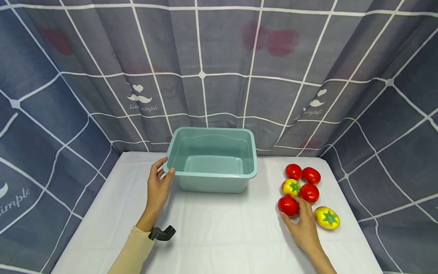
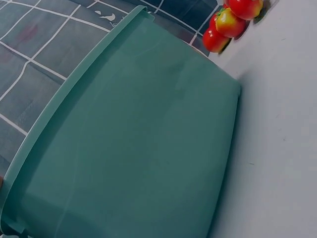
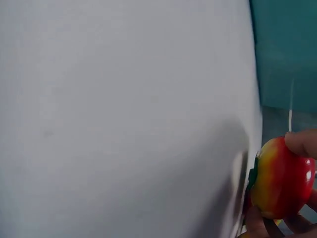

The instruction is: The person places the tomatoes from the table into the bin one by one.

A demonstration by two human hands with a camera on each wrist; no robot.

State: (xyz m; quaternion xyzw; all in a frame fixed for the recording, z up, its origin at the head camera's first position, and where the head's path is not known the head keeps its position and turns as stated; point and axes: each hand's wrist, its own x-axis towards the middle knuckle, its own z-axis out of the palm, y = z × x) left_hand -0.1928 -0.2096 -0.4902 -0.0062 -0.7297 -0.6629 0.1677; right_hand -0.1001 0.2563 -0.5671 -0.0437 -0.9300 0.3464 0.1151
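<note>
A pale green plastic bin (image 1: 213, 182) stands at the back middle of the table; its side fills most of the left wrist view. My left hand (image 1: 159, 186) holds the bin's rim at the left front corner, thumb and fingers on either side. On the right, my right hand (image 1: 304, 228) grips a glossy red tomato (image 1: 288, 206), seen with a yellow base and green calyx in the right wrist view. Around that hand lie several more tomatoes, among them a red tomato (image 1: 309, 193), a yellow-bottomed tomato (image 1: 291, 187) and a yellow tomato (image 1: 327, 217) with a green star-shaped calyx.
A white cloth (image 1: 219, 236) covers the table. Grey-blue checked curtains (image 1: 226, 95) enclose the back and both sides. Two further red tomatoes (image 1: 311, 176) sit toward the back right. A black strap (image 1: 163, 233) is on the left wrist.
</note>
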